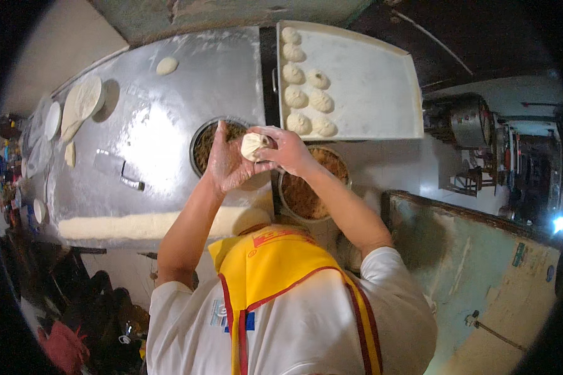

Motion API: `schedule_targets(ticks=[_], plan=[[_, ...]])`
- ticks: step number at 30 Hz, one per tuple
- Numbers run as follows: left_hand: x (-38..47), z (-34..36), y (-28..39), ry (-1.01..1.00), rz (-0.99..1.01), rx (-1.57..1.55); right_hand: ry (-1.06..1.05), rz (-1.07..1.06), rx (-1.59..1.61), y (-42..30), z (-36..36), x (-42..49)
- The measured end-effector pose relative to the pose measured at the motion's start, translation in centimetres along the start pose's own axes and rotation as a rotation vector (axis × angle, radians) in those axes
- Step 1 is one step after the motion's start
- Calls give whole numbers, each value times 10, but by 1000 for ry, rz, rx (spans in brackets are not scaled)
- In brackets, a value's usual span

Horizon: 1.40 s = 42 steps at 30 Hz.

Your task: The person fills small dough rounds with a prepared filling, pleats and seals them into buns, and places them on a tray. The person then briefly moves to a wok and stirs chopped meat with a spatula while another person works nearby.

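A pleated dough bun is between my two hands, above the steel worktable. The fingers of my right hand are closed around its gathered side. My left hand cups it from the left and below, with the thumb raised and apart. Beneath my left hand stands a round metal bowl of dark, crumbly filling, partly covered by the hand. A second round container of reddish-brown filling lies below my right wrist, partly hidden by the forearm.
A pale tray at the back right bears several pleated buns along its left side. A long dough roll lies along the near edge. A metal-bladed scraper, a dough piece and floury discs are on the worktable.
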<state>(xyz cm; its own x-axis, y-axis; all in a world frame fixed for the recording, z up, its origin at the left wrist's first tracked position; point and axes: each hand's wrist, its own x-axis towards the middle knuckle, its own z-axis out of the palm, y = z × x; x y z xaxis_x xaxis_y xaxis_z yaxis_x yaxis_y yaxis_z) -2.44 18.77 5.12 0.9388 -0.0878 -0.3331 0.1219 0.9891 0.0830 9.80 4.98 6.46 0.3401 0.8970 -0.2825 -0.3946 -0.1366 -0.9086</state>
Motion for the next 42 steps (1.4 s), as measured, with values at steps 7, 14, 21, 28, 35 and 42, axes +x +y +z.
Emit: schedule_targets(ticks=[7, 14, 21, 28, 35, 42], plan=[[21, 7, 1, 216, 17, 169, 448, 85, 374, -2, -116, 41], [-38, -25, 46, 410, 383, 368, 686, -252, -60, -22, -250, 137], [-98, -81, 110, 679, 664, 625, 661, -44, -1133, -31, -272, 164], [-88, -160, 168, 971, 745, 978, 630, -1, -1175, -29, -262, 165], [44, -195, 298, 1203, 851, 2057, 737, -321, -758, -31, -256, 82], [162, -170, 336, 1200, 866, 2216, 983, 586, -867, 22, -235, -51]])
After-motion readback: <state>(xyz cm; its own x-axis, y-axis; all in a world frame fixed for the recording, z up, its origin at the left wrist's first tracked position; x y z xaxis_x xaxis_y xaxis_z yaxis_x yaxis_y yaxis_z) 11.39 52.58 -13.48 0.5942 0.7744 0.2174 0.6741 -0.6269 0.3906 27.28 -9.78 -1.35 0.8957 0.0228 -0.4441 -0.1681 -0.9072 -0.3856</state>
